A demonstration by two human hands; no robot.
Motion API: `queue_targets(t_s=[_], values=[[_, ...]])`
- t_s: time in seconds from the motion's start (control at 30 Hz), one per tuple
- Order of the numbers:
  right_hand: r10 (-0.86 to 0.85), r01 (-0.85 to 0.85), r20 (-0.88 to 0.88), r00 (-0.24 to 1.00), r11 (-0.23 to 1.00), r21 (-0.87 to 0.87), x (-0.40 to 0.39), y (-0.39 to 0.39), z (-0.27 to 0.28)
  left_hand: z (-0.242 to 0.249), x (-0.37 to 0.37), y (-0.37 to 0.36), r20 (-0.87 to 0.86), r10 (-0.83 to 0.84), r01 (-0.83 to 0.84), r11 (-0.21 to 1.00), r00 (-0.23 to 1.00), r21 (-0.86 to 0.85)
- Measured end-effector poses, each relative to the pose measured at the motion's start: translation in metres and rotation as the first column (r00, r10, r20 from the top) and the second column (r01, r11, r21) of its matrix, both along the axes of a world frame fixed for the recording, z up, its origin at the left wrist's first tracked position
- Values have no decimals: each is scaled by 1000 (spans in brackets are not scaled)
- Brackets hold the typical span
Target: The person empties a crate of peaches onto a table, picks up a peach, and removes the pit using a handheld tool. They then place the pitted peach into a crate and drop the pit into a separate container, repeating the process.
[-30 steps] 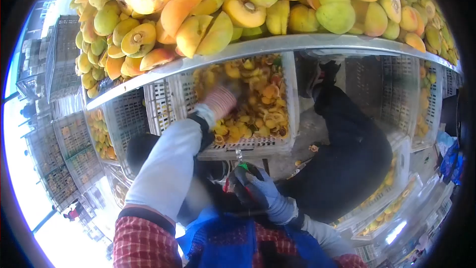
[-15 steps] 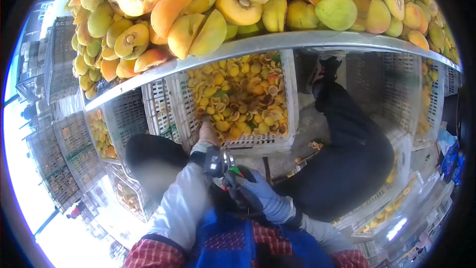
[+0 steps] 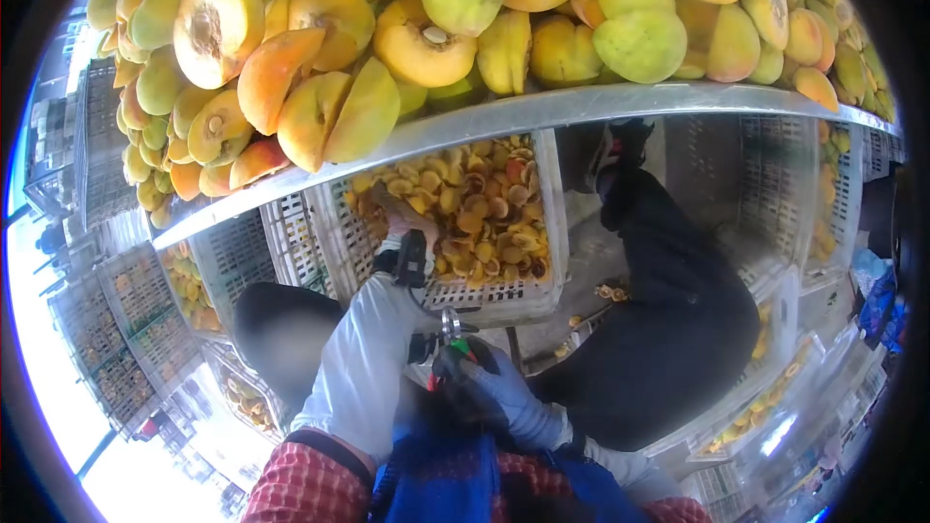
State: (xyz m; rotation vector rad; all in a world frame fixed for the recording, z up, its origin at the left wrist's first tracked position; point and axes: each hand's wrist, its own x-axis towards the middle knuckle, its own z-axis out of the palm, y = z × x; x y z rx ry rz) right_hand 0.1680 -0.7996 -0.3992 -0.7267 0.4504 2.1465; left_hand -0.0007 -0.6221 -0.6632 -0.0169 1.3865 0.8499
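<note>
My left hand (image 3: pixel 414 221), bare, reaches over the left part of a white plastic crate (image 3: pixel 557 218) of yellow peach halves (image 3: pixel 484 218). Its fingers stretch toward the fruit and are partly lost in shadow, with nothing clearly held. A black device (image 3: pixel 413 257) is strapped at that wrist. Close to my lap, my right hand (image 3: pixel 509 392), in a grey-blue glove, is wrapped round a black hand tool (image 3: pixel 455 368) with red and green parts. A metal ring stands at the tool's front end. The exact kind of tool is hidden by the hand.
Above the crate, a metal table edge (image 3: pixel 504 114) runs across, heaped with large peach halves (image 3: pixel 426 39). My bent legs (image 3: pixel 668 329) flank the crate. More crates (image 3: pixel 232 247) with fruit stand left and right. A blue bag (image 3: pixel 877 291) lies far right. Fruit scraps (image 3: pixel 612 291) are on the floor.
My left hand has moved up and farther into the crate. The tool in my right hand has stayed near my lap. The view has shifted slightly, with the table edge lower at left.
</note>
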Motion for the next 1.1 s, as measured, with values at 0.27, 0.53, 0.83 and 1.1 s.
queue_targets(t_s=[0.27, 0.53, 0.83, 1.1], values=[[7, -6, 25, 1000, 999, -46, 0, 1, -2, 74, 1, 1, -89, 22, -8, 987, 996, 160], [-233, 277, 237, 943, 946, -170, 2, 4, 3, 58, 62, -85, 162, 142, -125, 986, 976, -112], [-217, 201, 444, 869, 976, 84, 3, -20, -25, -43, 39, -17, 372, -2, -35, 995, 928, 92], [-117, 150, 442, 889, 988, -39, -7, 4, -13, 99, 50, 54, -451, -488, 660, 461, 747, 593]])
